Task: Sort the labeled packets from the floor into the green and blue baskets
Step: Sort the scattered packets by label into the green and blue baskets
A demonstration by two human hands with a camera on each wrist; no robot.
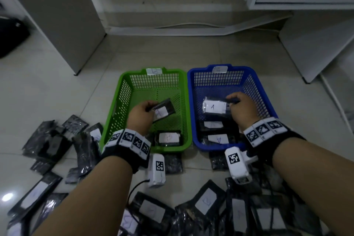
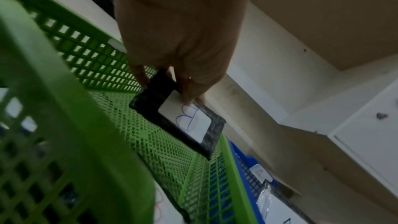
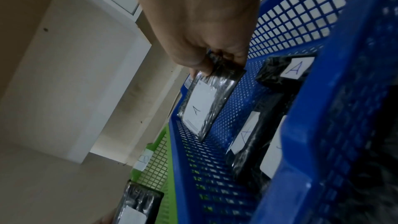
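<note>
My left hand (image 1: 142, 114) pinches a black packet labelled B (image 1: 162, 110) (image 2: 189, 120) by its end, above the floor of the green basket (image 1: 115, 105) (image 2: 64, 125). Another B packet (image 1: 168, 137) lies at that basket's near end. Over the blue basket (image 1: 264, 94) (image 3: 323, 108), my right hand (image 1: 242, 109) grips a shiny packet labelled A (image 1: 214, 107) (image 3: 204, 105) at one end. Two more A packets (image 1: 217, 139) (image 3: 290, 69) lie on the blue basket's floor nearer to me.
Many black labelled packets (image 1: 206, 201) lie scattered on the tiled floor (image 1: 57, 92) in front of and left of the baskets. White cabinets (image 1: 63, 17) stand behind and to both sides. A dark bag (image 1: 9, 38) sits far left.
</note>
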